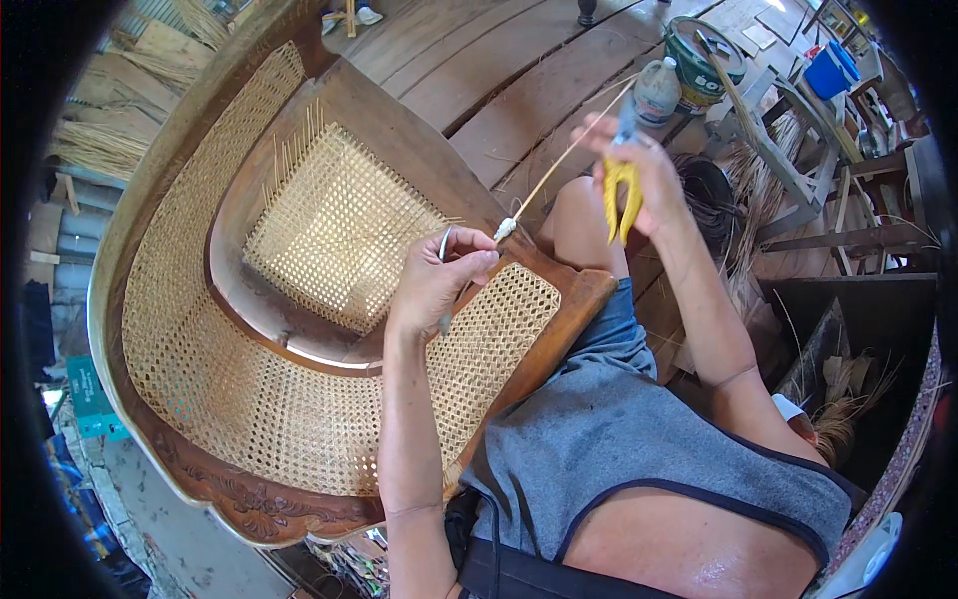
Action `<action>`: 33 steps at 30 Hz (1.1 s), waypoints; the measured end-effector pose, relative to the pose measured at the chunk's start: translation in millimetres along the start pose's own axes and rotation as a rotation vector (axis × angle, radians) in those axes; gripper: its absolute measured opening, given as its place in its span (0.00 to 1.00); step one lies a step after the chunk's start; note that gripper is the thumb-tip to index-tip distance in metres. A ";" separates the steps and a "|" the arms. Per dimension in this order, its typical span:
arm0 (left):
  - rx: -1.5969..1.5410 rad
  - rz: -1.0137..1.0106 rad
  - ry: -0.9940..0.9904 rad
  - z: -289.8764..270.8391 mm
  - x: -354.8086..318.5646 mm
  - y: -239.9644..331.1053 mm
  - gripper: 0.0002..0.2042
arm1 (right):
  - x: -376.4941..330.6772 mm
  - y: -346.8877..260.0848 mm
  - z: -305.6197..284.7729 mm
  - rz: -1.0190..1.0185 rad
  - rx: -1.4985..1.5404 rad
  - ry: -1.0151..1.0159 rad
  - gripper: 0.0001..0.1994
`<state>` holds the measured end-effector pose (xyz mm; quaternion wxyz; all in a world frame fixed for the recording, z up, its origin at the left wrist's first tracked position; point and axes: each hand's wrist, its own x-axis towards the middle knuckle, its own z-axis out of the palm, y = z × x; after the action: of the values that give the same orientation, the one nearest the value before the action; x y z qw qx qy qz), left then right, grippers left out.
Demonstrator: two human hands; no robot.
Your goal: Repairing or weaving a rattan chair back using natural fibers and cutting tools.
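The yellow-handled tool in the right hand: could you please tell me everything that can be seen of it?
The yellow-handled tool has two curved handles, plastic-coated by their look, spread apart with their ends lowest in the view. Its blue-grey head, apparently metal, points upward in the picture, too blurred to tell how the jaws stand. The right hand holds it in the air near the thin strand; whether they touch is unclear.

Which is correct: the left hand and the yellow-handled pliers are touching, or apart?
Apart: the head view shows the pliers to the right of the left hand, with the bare knee visible in the gap between them.
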<state>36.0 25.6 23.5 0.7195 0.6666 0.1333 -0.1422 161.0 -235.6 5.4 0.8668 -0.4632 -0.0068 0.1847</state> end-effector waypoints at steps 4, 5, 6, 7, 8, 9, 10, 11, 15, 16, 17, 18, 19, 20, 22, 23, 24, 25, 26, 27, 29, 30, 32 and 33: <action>-0.136 0.079 -0.006 8.6 8.7 -14.4 0.05 | -26.4 26.1 31.2 0.041 -0.059 -0.175 0.19; -0.121 0.066 0.012 9.6 8.4 -15.0 0.05 | -28.1 30.6 33.4 0.037 -0.005 -0.181 0.18; -0.106 0.052 0.030 10.3 8.2 -16.0 0.05 | -28.5 33.8 34.8 0.032 0.050 -0.189 0.18; -0.066 0.067 0.016 10.1 9.4 -19.5 0.05 | -28.2 34.6 37.2 0.020 0.071 -0.146 0.12; -0.063 0.067 0.012 10.5 9.5 -23.5 0.05 | -26.9 36.7 37.2 0.016 0.073 -0.143 0.12; -0.059 0.073 0.008 12.1 9.6 -27.5 0.05 | -25.1 39.9 36.1 -0.018 0.031 -0.132 0.10; -0.055 0.079 0.004 12.9 9.9 -29.1 0.06 | -24.2 41.6 35.8 -0.051 -0.011 -0.122 0.08; 0.015 0.032 -0.027 14.0 12.2 -28.0 0.08 | -26.0 40.4 36.4 -0.053 -0.022 -0.117 0.05; -0.132 -0.106 -0.079 36.5 21.4 0.8 0.12 | -32.9 40.4 39.0 -0.132 -0.089 -0.106 0.05; -0.132 -0.104 -0.080 39.6 24.2 -1.9 0.12 | -34.2 41.6 40.3 -0.126 -0.124 -0.117 0.05; -0.185 -0.015 -0.043 45.5 28.0 -4.6 0.11 | -34.6 42.2 39.8 -0.121 -0.160 -0.122 0.05; -0.238 0.074 -0.006 49.4 30.3 -5.9 0.11 | -34.2 43.7 38.7 -0.123 -0.161 -0.117 0.05; -0.245 0.090 0.027 50.0 30.4 -6.0 0.10 | -33.3 45.9 37.3 -0.146 -0.143 -0.107 0.05; -0.244 0.089 0.016 49.4 30.6 -8.4 0.10 | -32.8 46.1 34.8 -0.171 -0.127 -0.094 0.05; -0.228 0.114 0.142 41.8 31.3 -20.5 0.09 | -29.1 40.9 28.4 -0.184 -0.087 -0.076 0.06; -0.055 0.177 0.217 32.7 33.6 -34.9 0.10 | -26.9 37.5 27.1 -0.214 -0.102 -0.033 0.06; 0.281 0.128 0.227 25.2 32.3 -37.0 0.11 | -24.2 31.8 19.5 -0.250 -0.122 0.026 0.06; 0.617 0.082 0.233 12.6 27.9 -39.5 0.13 | -20.6 25.4 16.0 -0.286 -0.090 0.113 0.05; 0.704 0.083 0.285 -13.5 24.1 -65.6 0.14 | -17.8 16.1 14.0 -0.294 -0.091 0.110 0.05; 0.791 0.083 0.336 -40.4 18.9 -91.1 0.15 | -16.5 6.3 10.5 -0.326 -0.082 0.145 0.05; 1.160 -0.074 0.436 -80.5 -6.4 -93.4 0.16 | -16.5 -5.3 4.8 -0.327 -0.076 0.221 0.04; 1.128 -0.303 0.414 -85.7 -10.6 -72.4 0.20 | -18.0 -2.4 6.1 -0.329 -0.075 0.221 0.04; 1.031 -0.092 0.521 -53.8 -2.4 -33.9 0.17 | -27.0 11.8 16.4 -0.275 -0.269 0.106 0.04; 0.671 0.120 0.425 -30.8 7.0 -20.0 0.17 | -35.1 18.0 27.5 -0.219 -0.267 0.095 0.04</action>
<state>34.8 54.7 0.1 0.4251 0.8858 0.1860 0.0053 117.7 -216.1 12.2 0.8120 -0.5786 -0.0408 0.0648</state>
